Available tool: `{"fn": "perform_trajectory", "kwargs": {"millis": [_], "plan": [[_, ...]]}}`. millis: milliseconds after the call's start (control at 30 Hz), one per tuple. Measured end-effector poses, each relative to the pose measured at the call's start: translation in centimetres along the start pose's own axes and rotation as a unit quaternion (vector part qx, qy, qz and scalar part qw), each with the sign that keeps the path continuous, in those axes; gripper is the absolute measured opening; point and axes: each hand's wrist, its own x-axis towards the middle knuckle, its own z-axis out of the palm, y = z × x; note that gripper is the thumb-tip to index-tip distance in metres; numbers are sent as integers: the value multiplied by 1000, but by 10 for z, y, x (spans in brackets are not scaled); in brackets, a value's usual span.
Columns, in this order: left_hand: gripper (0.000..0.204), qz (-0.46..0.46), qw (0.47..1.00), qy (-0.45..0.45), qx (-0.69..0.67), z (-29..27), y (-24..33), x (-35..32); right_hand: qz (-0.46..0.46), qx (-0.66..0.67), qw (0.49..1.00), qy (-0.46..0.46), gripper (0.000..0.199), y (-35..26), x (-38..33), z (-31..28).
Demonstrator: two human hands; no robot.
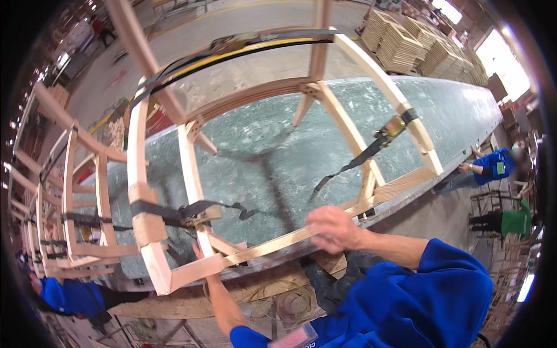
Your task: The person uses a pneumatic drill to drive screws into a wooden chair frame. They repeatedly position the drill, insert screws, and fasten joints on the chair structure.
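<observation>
A pale wooden chair frame [325,107] stands on a worn grey-green tabletop [243,162]. Black ratchet straps run round it: one buckle [390,130] sits on the right side, another buckle [200,216] on the left. A strap with a yellow stripe [249,51] crosses the far side. My right hand [333,229], slightly blurred, is at the front rail [270,245] with its fingers loosely bent and nothing visible in them. My left hand [200,255] reaches up behind the near left corner, below the left buckle. Wood and strap hide most of its fingers.
More strapped wooden frames [87,203] stand along the left. A person in blue [493,165] is at the table's right edge, another person in blue [72,296] at lower left. Stacked wooden parts [400,40] lie beyond the table. Coiled cord [290,301] rests on a lower shelf.
</observation>
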Motion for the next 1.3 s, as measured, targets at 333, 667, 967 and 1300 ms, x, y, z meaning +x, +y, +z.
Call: {"fn": "perform_trajectory", "kwargs": {"millis": [333, 667, 967, 1300], "plan": [[72, -429, 861, -94, -255, 77, 109, -264, 470, -14, 882, -4, 41, 214, -258, -86], [62, -607, 678, -118, -398, 142, 234, -350, 490, -121, 863, -13, 53, 502, -181, -54], [61, -565, 793, -52, -220, 83, 249, -391, 385, -133, 894, -185, 24, 577, -105, -2], [66, -369, 914, -6, -166, 87, 224, -297, 372, -14, 927, -35, 41, 505, -248, -28]]}}
